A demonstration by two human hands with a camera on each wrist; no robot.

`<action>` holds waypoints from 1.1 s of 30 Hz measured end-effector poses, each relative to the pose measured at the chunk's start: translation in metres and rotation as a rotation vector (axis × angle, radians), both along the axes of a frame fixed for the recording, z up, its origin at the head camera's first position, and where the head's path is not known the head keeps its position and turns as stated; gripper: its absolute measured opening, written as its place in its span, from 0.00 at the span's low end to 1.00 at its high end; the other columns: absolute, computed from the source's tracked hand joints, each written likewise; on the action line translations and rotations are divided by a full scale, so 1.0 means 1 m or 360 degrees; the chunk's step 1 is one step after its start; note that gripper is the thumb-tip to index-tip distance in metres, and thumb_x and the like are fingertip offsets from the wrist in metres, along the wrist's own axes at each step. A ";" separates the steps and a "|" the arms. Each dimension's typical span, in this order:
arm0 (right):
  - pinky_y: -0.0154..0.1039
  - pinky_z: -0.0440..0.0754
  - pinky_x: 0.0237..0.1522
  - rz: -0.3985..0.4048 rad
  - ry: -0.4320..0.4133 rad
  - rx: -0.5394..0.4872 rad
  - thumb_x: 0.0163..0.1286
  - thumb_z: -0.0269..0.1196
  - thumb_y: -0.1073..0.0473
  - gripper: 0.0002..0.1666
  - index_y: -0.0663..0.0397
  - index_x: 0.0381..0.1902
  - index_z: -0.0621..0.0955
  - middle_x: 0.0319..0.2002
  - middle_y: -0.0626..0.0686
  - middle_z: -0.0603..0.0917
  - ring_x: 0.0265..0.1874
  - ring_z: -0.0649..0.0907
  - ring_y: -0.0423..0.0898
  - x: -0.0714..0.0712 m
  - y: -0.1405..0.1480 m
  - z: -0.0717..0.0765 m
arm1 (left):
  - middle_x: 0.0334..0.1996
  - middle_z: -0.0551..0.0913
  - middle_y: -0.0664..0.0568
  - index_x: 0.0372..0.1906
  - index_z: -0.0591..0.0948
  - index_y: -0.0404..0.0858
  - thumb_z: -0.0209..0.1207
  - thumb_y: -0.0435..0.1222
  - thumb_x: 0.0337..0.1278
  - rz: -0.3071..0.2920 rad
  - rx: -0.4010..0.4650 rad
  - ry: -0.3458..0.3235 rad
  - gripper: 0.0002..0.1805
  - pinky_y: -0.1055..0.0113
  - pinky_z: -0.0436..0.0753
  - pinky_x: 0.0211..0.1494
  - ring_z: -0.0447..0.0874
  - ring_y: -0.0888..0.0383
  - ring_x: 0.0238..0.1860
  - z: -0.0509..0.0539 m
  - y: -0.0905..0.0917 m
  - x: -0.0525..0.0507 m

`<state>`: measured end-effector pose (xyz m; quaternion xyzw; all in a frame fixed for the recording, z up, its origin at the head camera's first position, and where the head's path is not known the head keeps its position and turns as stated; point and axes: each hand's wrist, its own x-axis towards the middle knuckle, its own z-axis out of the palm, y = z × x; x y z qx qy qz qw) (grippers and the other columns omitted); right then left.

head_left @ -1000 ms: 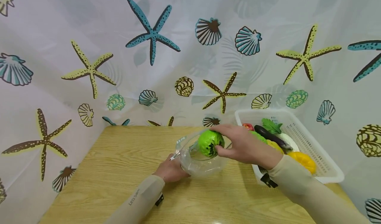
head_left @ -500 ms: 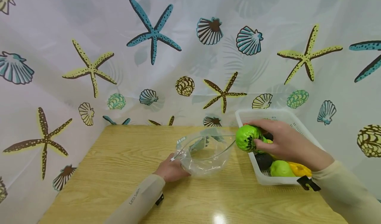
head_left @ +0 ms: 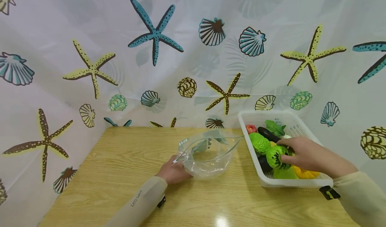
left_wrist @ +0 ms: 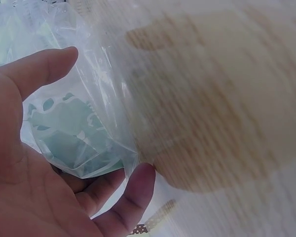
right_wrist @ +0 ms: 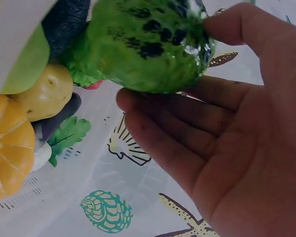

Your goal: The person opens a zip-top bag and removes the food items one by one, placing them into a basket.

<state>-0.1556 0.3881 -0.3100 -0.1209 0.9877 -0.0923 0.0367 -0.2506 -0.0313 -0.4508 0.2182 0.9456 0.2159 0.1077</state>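
A round, bumpy green fruit (head_left: pixel 278 157) with dark blotches is held in my right hand (head_left: pixel 313 155), thumb on one side and fingers on the other. It sits low over the white basket (head_left: pixel 297 183), among the other produce. The right wrist view shows the same green fruit (right_wrist: pixel 150 47) against the thumb and fingertips. At the table's middle, my left hand (head_left: pixel 175 171) grips the near-left edge of a clear zip bag (head_left: pixel 211 168), whose mouth gapes. In the left wrist view, curled fingers (left_wrist: pixel 133 197) meet the bag's crumpled film (left_wrist: pixel 76 138).
The basket also holds a red apple (head_left: pixel 251 129), green leaves (head_left: pixel 275 128), an eggplant (head_left: pixel 266 133), another green vegetable (head_left: pixel 260 144) and a yellow pumpkin (right_wrist: pixel 7 148). A patterned curtain (head_left: pixel 193 52) hangs behind the wooden table (head_left: pixel 126 160).
My right hand has carried the green fruit from the bag's mouth rightward and down into the basket area. The left hand and the bag have stayed nearly still.
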 end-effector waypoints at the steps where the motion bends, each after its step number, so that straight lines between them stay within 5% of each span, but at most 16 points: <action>1: 0.55 0.83 0.46 0.0007 -0.0056 0.0003 0.66 0.67 0.48 0.31 0.61 0.60 0.80 0.52 0.61 0.86 0.44 0.84 0.51 0.000 0.001 -0.003 | 0.69 0.74 0.55 0.70 0.74 0.53 0.64 0.59 0.55 0.0007 0.0007 -0.0002 0.37 0.42 0.73 0.67 0.65 0.48 0.71 0.000 0.000 0.000; 7: 0.53 0.83 0.46 0.0040 -0.0276 0.0040 0.67 0.66 0.47 0.31 0.63 0.60 0.80 0.54 0.61 0.85 0.45 0.85 0.51 0.000 0.003 -0.014 | 0.70 0.73 0.54 0.70 0.75 0.53 0.65 0.58 0.55 0.0016 0.0033 0.0003 0.36 0.41 0.72 0.67 0.65 0.47 0.71 0.001 0.002 0.000; 11: 0.58 0.82 0.52 0.0062 -0.0279 0.0031 0.67 0.66 0.46 0.32 0.64 0.60 0.80 0.54 0.61 0.85 0.51 0.85 0.59 0.001 0.002 -0.018 | 0.70 0.73 0.54 0.70 0.75 0.53 0.66 0.58 0.54 0.0013 0.0041 0.0011 0.37 0.42 0.73 0.68 0.66 0.47 0.71 0.002 0.003 0.000; 19: 0.49 0.86 0.44 0.0021 -0.0292 -0.0122 0.70 0.64 0.45 0.33 0.65 0.62 0.79 0.54 0.59 0.86 0.42 0.87 0.47 0.004 0.002 -0.020 | 0.66 0.76 0.54 0.69 0.75 0.53 0.67 0.58 0.54 0.0043 0.0079 0.0045 0.37 0.44 0.75 0.65 0.70 0.48 0.67 -0.001 0.004 -0.002; 27: 0.47 0.86 0.44 0.0013 -0.0249 -0.0159 0.71 0.64 0.49 0.28 0.61 0.61 0.80 0.55 0.57 0.85 0.42 0.87 0.45 0.007 -0.004 -0.023 | 0.59 0.77 0.53 0.65 0.74 0.53 0.73 0.47 0.48 0.0163 0.0411 -0.0007 0.36 0.44 0.76 0.64 0.75 0.51 0.60 -0.001 0.006 -0.009; 30: 0.47 0.86 0.44 0.0022 -0.0224 -0.0153 0.72 0.64 0.49 0.27 0.60 0.61 0.80 0.55 0.57 0.85 0.42 0.87 0.45 0.008 -0.005 -0.023 | 0.52 0.81 0.58 0.61 0.76 0.53 0.73 0.43 0.46 0.0096 0.0534 0.0081 0.33 0.49 0.79 0.59 0.78 0.54 0.53 -0.004 0.006 -0.018; 33: 0.48 0.86 0.44 0.0025 -0.0199 -0.0149 0.72 0.63 0.49 0.26 0.59 0.61 0.80 0.54 0.56 0.86 0.42 0.86 0.44 0.009 -0.007 -0.022 | 0.54 0.78 0.59 0.63 0.75 0.55 0.70 0.45 0.46 0.0082 0.0602 0.0169 0.33 0.48 0.77 0.61 0.75 0.54 0.57 -0.004 0.006 -0.024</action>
